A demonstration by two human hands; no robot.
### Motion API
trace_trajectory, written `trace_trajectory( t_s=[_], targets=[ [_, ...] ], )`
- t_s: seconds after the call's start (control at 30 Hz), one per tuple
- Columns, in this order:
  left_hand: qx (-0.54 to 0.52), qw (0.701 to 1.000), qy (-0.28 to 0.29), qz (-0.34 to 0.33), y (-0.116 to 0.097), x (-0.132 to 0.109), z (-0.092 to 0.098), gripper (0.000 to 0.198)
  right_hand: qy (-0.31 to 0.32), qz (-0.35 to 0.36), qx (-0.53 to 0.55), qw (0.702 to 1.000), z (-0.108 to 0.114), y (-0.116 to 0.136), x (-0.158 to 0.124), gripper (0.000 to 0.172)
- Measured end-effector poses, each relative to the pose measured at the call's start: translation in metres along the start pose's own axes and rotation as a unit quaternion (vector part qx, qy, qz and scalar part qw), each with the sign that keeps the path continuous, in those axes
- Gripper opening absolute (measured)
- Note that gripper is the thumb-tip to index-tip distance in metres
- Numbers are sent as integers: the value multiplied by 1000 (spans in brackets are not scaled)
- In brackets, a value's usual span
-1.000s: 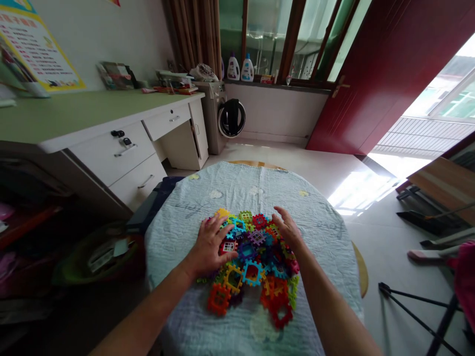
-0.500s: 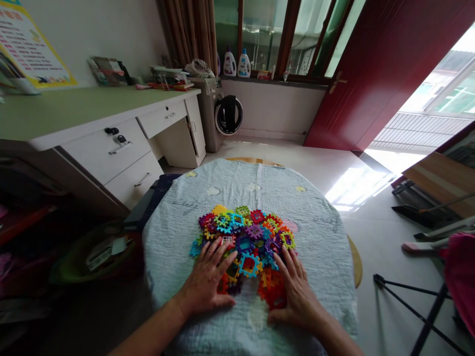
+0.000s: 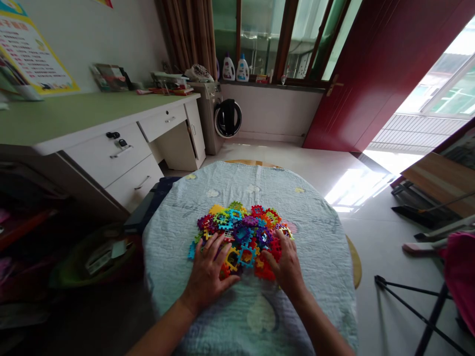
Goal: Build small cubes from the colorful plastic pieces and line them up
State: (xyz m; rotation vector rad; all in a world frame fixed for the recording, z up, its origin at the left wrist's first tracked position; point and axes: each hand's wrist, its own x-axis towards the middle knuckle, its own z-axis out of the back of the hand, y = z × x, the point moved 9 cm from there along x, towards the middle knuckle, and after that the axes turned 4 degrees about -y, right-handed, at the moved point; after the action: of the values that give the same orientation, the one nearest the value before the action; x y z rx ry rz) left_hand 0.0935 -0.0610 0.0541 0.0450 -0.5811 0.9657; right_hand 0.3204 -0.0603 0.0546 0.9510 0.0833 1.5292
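A heap of toothed, square plastic building pieces [image 3: 243, 233] in many colours lies on the cloth-covered round table. My left hand [image 3: 210, 274] rests at the heap's near left side, its fingers spread over the pieces and its thumb out to the right. On the right side, my right hand [image 3: 287, 262] touches the heap with thumb and fingers apart. A light blue piece [image 3: 246, 256] and a yellow piece [image 3: 232, 258] show between the hands. Red pieces [image 3: 264, 269] lie beside my right thumb. Pieces under both palms are partly hidden.
A pale blue patterned cloth [image 3: 174, 212] covers the table. To the left stand a desk [image 3: 100, 111] with drawers and a cluttered basket [image 3: 70, 269]. A washing machine [image 3: 210, 116] is at the back, with a red door [image 3: 341, 94] and folding chair legs [image 3: 408, 301] on the right.
Both hands have moved forward against the heap, the right one more. The near red and orange pieces have shifted away from me, and the heap is more compact.
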Motion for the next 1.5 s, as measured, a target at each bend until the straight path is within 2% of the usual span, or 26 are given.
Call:
trace_trajectory(
  t_s=[0.1,0.2,0.27,0.33,0.47,0.6,0.67,0.73,0.83,0.97,1.03,1.13,1.23,1.33,1.4,1.5],
  targets=[
    [-32,996,-11,86,34,-1,2,67,-41,-42,-44,997,7,-18,6,54],
    [-46,981,-35,184,83,5,2,57,-55,-132,-79,987,5,-56,16,60],
    [-56,972,-34,228,110,14,-4,59,-48,-185,-74,979,-4,-77,22,62],
    [-80,967,-12,241,125,29,-14,60,-17,-192,-45,980,-20,-83,27,63],
    [-181,962,41,201,121,57,-29,54,54,-130,39,989,-45,-61,27,60],
    [-271,942,79,180,112,61,-30,51,89,-102,125,983,-41,-53,30,50],
    [-270,943,67,185,118,58,-25,51,70,-111,127,983,-33,-64,41,47],
    [-244,950,28,192,130,56,-18,50,51,-149,106,982,-30,-80,56,49],
    [-194,958,-28,210,147,53,-10,48,68,-199,87,974,-43,-94,77,55],
    [-158,962,-45,218,151,51,-12,44,155,-155,144,965,-72,-67,94,54],
    [-160,960,-50,223,150,49,-13,44,191,-141,191,953,-78,-52,93,55],
    [-172,954,-58,237,152,46,-13,45,175,-163,205,949,-67,-50,90,57],
    [-176,956,-56,228,152,45,-13,44,136,-193,150,960,-51,-63,86,54],
    [-175,958,-54,221,153,46,-14,42,97,-188,98,972,-43,-71,81,51],
    [-171,959,-55,219,152,46,-15,41,89,-166,95,978,-45,-69,78,50],
    [-165,960,-59,218,152,47,-14,41,125,-138,105,977,-59,-60,79,48]
  ],
)
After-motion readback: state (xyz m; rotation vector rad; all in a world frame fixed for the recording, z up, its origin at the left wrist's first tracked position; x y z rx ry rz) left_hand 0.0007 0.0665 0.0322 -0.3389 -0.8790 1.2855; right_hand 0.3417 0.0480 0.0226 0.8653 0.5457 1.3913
